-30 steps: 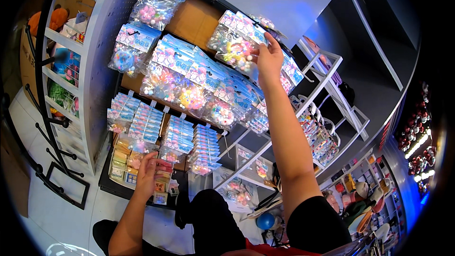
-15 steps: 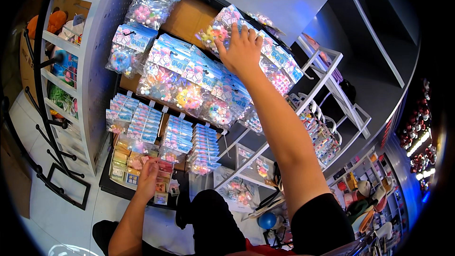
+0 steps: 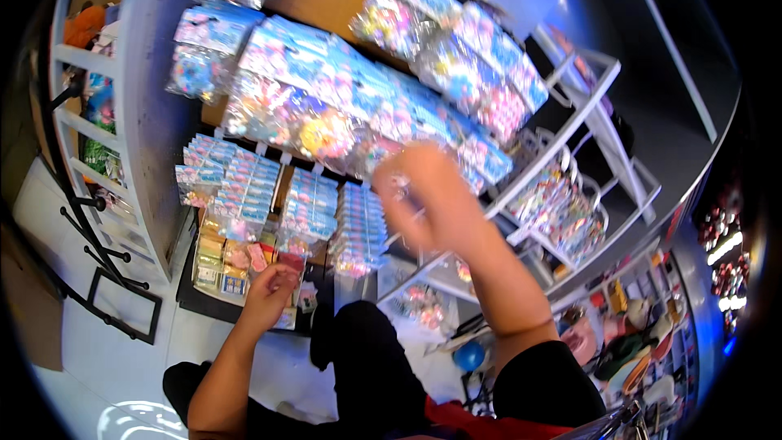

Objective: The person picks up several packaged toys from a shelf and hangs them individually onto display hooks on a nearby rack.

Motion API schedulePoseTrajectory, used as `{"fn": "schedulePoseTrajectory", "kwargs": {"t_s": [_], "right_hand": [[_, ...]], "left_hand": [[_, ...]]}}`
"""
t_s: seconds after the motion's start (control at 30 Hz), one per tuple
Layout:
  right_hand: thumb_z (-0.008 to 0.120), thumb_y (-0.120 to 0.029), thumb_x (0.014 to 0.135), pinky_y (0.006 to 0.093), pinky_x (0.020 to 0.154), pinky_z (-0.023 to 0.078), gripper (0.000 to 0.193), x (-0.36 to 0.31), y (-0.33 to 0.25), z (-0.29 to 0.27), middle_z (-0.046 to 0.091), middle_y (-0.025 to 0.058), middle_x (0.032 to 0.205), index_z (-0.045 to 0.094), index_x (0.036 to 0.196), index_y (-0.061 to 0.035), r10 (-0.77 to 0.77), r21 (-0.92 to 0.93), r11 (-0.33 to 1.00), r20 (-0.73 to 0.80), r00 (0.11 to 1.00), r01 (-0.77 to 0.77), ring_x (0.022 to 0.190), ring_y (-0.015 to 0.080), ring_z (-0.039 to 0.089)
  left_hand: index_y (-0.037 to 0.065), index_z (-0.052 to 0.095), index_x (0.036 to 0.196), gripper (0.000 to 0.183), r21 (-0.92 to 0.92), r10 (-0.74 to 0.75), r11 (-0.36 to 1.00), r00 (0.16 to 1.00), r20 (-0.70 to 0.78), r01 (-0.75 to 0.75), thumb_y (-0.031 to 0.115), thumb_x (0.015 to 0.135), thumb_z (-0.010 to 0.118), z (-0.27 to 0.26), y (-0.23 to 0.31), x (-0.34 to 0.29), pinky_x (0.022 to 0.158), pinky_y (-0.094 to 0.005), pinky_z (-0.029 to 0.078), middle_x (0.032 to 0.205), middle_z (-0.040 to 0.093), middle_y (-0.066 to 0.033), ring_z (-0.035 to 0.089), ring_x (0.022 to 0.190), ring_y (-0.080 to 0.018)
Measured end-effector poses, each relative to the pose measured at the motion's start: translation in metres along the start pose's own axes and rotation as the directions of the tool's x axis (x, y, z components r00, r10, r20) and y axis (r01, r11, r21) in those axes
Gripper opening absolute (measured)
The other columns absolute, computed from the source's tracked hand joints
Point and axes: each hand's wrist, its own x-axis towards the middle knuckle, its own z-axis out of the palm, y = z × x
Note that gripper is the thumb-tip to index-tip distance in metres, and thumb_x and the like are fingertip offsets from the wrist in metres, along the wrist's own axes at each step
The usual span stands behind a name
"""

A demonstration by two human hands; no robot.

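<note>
Bagged trinkets on a dark display; right hand blurred before the middle row, left hand low by the small boxes.

Clear, shiny bags [image 3: 326, 134] hang in overlapping rows ahead of the person, pale blue-and-white header cards on top, pink, yellow and white pieces inside; nearest bags slightly blurred. Right hand [image 3: 428, 200] partly curled, in front of the row's lower edge, hiding some bags; whether it grips anything, cannot tell. Left hand [image 3: 270, 293] half closed, fingertips by a pink item [image 3: 288, 264] above the small boxes [image 3: 235, 285]; hold unclear. Smaller packets [image 3: 252, 183] hang between bags and boxes. White wire rack [image 3: 599, 85] stands at right, right forearm across its lower part; black stand [image 3: 155, 310] at left, on pale floor.
</note>
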Motion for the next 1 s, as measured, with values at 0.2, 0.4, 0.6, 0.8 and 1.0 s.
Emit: {"fn": "schedulePoseTrajectory", "kwargs": {"t_s": [0.2, 0.4, 0.6, 0.8, 1.0], "right_hand": [[0.068, -0.011, 0.083, 0.0439, 0.073, 0.053, 0.007, -0.25, -0.036, 0.065, 0.068, 0.0113, 0.083, 0.066, 0.09, -0.0103, 0.361, 0.259, 0.851, 0.343, 0.867, -0.457, 0.077, 0.0346, 0.066], [0.075, -0.019, 0.081, 0.0435, 0.063, 0.054, 0.015, -0.445, -0.021, 0.047, 0.068, 0.01, 0.074, 0.064, 0.08, -0.008, 0.774, 0.076, 0.493, 0.417, 0.477, -0.867, 0.069, 0.0318, 0.069], [0.059, -0.017, 0.092, 0.0444, 0.068, 0.053, 0.02, -0.517, 0.076, 0.034, 0.064, 0.0224, 0.073, 0.062, 0.081, -0.0001, 0.931, 0.118, 0.337, 0.105, 0.349, -0.934, 0.066, 0.0415, 0.062], [0.052, -0.045, 0.104, 0.0475, 0.093, 0.055, 0.051, -0.507, 0.241, 0.039, 0.071, 0.0282, 0.112, 0.071, 0.113, 0.0016, 0.992, -0.418, 0.124, 0.057, 0.11, -0.9, 0.11, 0.0404, 0.071], [0.065, -0.081, 0.08, 0.0526, 0.119, 0.035, 0.114, -0.511, 0.293, 0.073, 0.053, 0.0193, 0.154, 0.038, 0.158, -0.0025, 0.886, -0.528, -0.11, 0.332, -0.324, -0.842, 0.144, 0.0369, 0.051]], "left_hand": [[0.003, 0.063, 0.111, 0.013, 0.103, 0.017, 0.994, 0.991, 0.134, -0.032, 0.014, 0.108, 0.058, 0.056, 0.003, -0.009, 0.085, -0.0283, 0.053, 0.099, 0.068, -0.0037, 0.065, 0.093, -0.0121], [0.0, 0.063, 0.107, 0.013, 0.029, -0.094, 0.996, 0.928, 0.362, 0.089, 0.013, 0.105, 0.062, 0.136, -0.016, -0.033, 0.082, -0.0335, 0.058, 0.099, 0.068, -0.0101, 0.067, 0.086, -0.0176], [0.006, 0.057, 0.126, 0.033, -0.353, -0.326, 0.644, 0.661, 0.675, 0.678, 0.027, 0.102, 0.066, 0.198, -0.087, -0.026, 0.088, -0.0513, 0.059, 0.108, 0.063, -0.0139, 0.067, 0.099, -0.0307], [0.013, 0.052, 0.144, 0.043, -0.354, -0.456, 0.375, 0.503, 0.734, 0.857, 0.034, 0.107, 0.052, 0.212, -0.109, 0.01, 0.098, -0.0567, 0.053, 0.128, 0.063, -0.015, 0.064, 0.113, -0.032], [0.016, 0.048, 0.151, 0.051, -0.327, -0.513, 0.354, 0.474, 0.715, 0.876, 0.041, 0.107, 0.049, 0.198, -0.095, 0.023, 0.099, -0.0539, 0.051, 0.133, 0.063, -0.0146, 0.062, 0.117, -0.0314]]}}
